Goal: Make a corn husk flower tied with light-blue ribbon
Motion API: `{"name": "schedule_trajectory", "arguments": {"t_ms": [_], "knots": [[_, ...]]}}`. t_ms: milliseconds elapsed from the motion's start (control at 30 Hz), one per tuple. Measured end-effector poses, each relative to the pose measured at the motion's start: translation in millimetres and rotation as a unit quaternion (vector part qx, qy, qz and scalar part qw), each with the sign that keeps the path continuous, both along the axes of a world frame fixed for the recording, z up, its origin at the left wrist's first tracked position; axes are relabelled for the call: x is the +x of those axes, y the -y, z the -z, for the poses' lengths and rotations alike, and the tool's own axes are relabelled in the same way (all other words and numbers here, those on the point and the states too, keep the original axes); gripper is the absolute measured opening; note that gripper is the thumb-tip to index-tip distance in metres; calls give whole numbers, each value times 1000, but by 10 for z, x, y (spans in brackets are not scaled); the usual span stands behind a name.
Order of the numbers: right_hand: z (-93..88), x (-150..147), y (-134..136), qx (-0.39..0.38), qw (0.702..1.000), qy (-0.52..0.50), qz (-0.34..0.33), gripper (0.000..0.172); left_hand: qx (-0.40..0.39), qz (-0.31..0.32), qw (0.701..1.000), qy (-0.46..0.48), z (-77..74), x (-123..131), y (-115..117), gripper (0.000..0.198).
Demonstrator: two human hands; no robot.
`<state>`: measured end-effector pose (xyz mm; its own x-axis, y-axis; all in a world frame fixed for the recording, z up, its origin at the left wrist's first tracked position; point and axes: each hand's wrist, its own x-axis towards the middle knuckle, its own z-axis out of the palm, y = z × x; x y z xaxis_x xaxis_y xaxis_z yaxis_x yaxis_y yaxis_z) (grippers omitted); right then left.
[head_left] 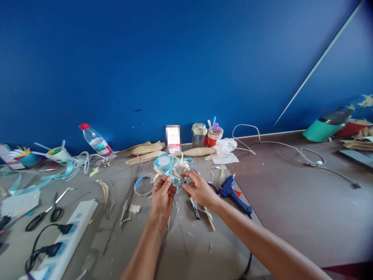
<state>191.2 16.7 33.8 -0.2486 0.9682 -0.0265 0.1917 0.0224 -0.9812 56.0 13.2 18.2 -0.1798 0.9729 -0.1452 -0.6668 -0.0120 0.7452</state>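
My left hand (163, 192) is closed in a pinch on a light blue ribbon (171, 171), which is tied about a bundle of pale dried husk strips (183, 163). Just to the right, my right hand (199, 189) has its thumb and forefinger curled at a loose part of that ribbon; its fingertips are small and partly hidden. Behind the hands lies a spool of light blue ribbon (163, 161). A roll of tape (142, 186) rests left of my left hand. Below my right hand are a utility knife (195, 209) and a thin wooden stick (209, 219).
A blue glue gun (234, 194) lies at the right, and scissors (46, 212) and a power strip (74, 233) at the left. Along the blue wall stand a tilted water bottle (97, 140), a lidded jar (199, 134) and red paper cups (215, 137). Thin wires (121, 212) lie left of my arms.
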Motion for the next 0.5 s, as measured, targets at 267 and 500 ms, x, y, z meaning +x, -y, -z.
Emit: {"name": "schedule_trajectory", "arguments": {"t_ms": [267, 500], "knots": [[-33, -203, -158, -22, 998, -21, -57, 14, -3, -8, 999, -38, 25, -3, -7, 29], [29, -87, -183, 21, 990, 86, -107, 18, 12, -33, 997, -63, 48, -33, -39, 29]]}}
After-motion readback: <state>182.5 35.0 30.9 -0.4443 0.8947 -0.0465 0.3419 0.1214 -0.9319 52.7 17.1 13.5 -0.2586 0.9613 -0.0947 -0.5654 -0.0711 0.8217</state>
